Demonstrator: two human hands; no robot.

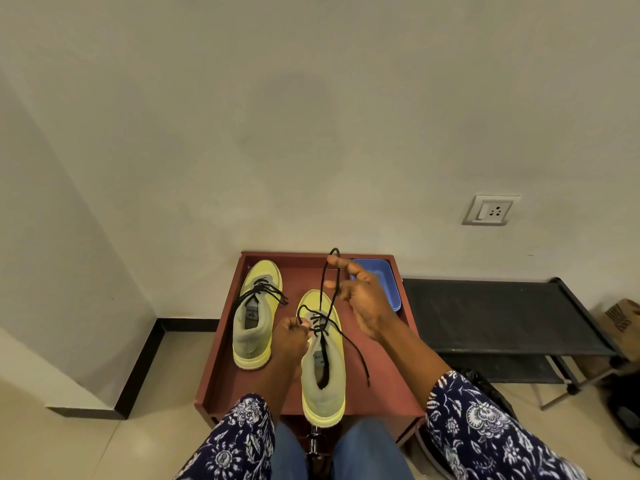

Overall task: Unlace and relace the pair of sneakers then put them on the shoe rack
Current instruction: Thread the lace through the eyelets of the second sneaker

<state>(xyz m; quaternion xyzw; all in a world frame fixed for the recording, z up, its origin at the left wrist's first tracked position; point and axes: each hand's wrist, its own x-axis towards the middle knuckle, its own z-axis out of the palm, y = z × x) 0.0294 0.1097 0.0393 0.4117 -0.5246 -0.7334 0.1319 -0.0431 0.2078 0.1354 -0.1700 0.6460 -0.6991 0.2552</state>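
I see two sneakers (256, 327) on the table (384, 372), tub (388, 282) behind-right, shoe rack (498, 317) right of it.

Blue tray (388, 285) half behind right hand (367, 306); cardboard box (623, 320) cut by right edge, print unreadable.

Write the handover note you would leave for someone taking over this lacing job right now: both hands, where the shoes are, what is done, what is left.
Left hand: pinching the black lace at the near sneaker's eyelets.
Right hand: raised, holding a long loop of that lace up.
Near sneaker: on the red-brown tray table, partly laced, one lace end trailing loose to the right.
Far sneaker: same table, to the left, laced.
Shoe rack: black, to the right, top shelf holds no shoes.
Left: finish lacing the near sneaker, then put both on the rack.
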